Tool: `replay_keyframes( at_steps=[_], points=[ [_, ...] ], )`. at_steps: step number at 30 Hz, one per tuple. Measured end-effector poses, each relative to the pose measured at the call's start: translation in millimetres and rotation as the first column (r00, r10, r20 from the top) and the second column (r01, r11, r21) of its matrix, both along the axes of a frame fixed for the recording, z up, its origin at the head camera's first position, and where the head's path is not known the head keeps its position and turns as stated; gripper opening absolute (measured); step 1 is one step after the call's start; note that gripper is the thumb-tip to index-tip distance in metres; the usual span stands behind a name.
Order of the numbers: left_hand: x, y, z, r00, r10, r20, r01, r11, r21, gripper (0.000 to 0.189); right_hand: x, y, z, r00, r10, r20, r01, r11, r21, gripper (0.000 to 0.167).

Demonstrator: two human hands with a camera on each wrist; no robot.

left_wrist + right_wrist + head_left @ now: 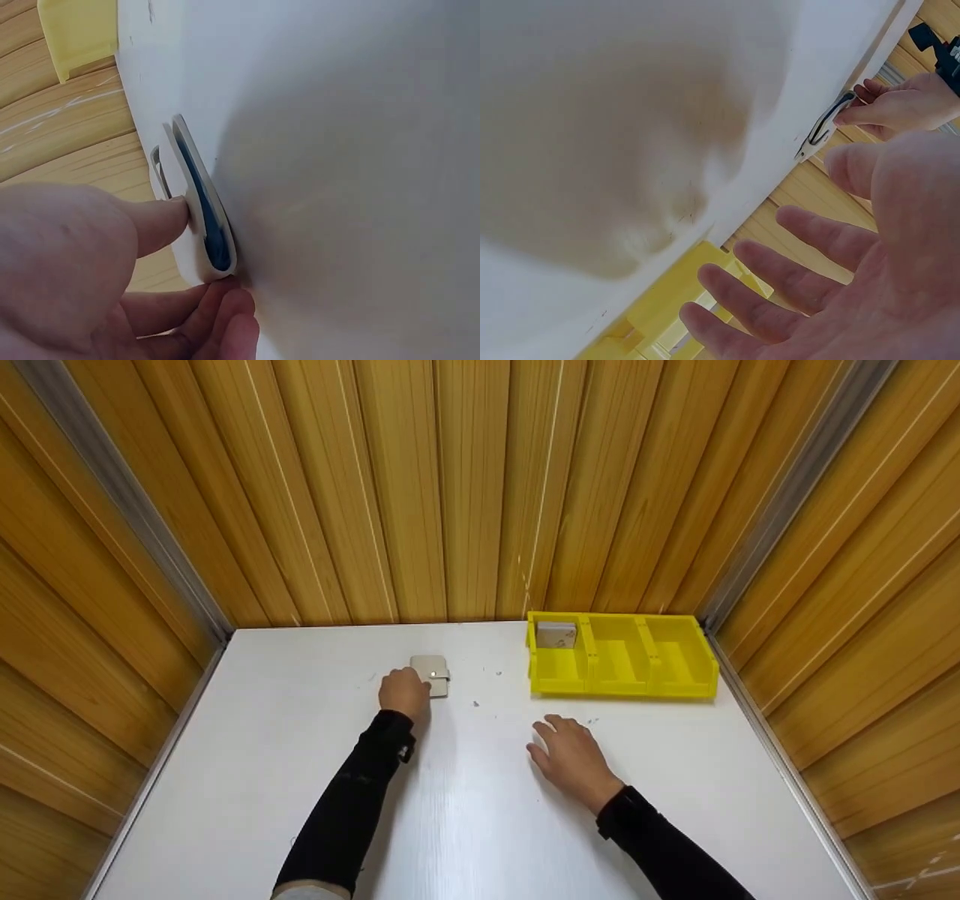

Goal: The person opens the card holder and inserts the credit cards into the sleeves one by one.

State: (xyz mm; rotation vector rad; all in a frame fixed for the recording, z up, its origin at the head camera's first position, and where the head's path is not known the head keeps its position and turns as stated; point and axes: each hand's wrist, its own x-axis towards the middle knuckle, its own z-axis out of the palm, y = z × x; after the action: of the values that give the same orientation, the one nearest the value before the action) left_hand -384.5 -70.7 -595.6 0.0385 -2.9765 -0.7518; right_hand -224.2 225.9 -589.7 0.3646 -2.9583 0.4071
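A small beige card wallet [433,663] with a snap strap lies on the white table, left of the middle. My left hand [405,692] pinches its left edge. In the left wrist view the thumb presses on the top cover of the wallet [193,259] while the fingertips sit at its folded spine, and something blue shows inside. My right hand [576,757] is held over the table in front of the yellow bin, holding nothing. Its fingers [787,274] are spread and loosely bent in the right wrist view.
A yellow three-compartment bin [625,690] stands at the back right of the table [480,810]. Its left compartment holds a small white patterned block [556,635]. Wood-patterned walls [472,495] enclose the back and both sides.
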Motion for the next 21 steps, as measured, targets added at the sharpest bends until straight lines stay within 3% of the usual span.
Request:
replay_keyframes(
  at_steps=[1,2,5,8,9,13,21],
  points=[
    [0.8,-0.1,-0.5,1.000,0.002,-0.006,-0.002,1.000,0.005,0.033,0.4,0,-0.4,1.000,0.005,-0.004,-0.005,1.000,0.001,0.042],
    [-6.2,-3.7,-12.0,1.000,-0.003,-0.031,0.004,1.000,0.011,0.036,0.7,-1,-0.7,1.000,0.010,-0.008,-0.010,1.000,0.003,0.042],
    [-4.3,-5.0,-10.5,0.999,0.003,-0.037,-0.001,0.999,0.041,0.035,0.6,-2,-0.7,1.000,0.011,-0.009,-0.011,1.000,0.006,0.041],
    [-3.6,-7.2,-5.8,1.000,0.005,-0.011,-0.004,0.996,0.094,0.031,-0.6,-1,-0.4,1.000,0.010,-0.016,-0.010,1.000,0.006,0.040],
    [4.2,-4.6,7.5,1.000,0.013,0.019,-0.015,0.994,0.111,0.028,-1.2,-1,0.1,1.000,0.011,-0.019,-0.011,1.000,0.007,0.039],
    [5.3,-8.2,14.7,0.997,0.013,0.070,-0.026,0.982,0.189,0.023,-2.2,3,2.5,1.000,0.012,-0.020,-0.011,1.000,0.013,0.037],
    [16.2,-12.8,26.1,0.985,-0.023,0.170,-0.044,0.925,0.378,0.031,-5.2,4,10.8,1.000,0.013,-0.006,-0.013,1.000,-0.026,0.034]
  ],
)
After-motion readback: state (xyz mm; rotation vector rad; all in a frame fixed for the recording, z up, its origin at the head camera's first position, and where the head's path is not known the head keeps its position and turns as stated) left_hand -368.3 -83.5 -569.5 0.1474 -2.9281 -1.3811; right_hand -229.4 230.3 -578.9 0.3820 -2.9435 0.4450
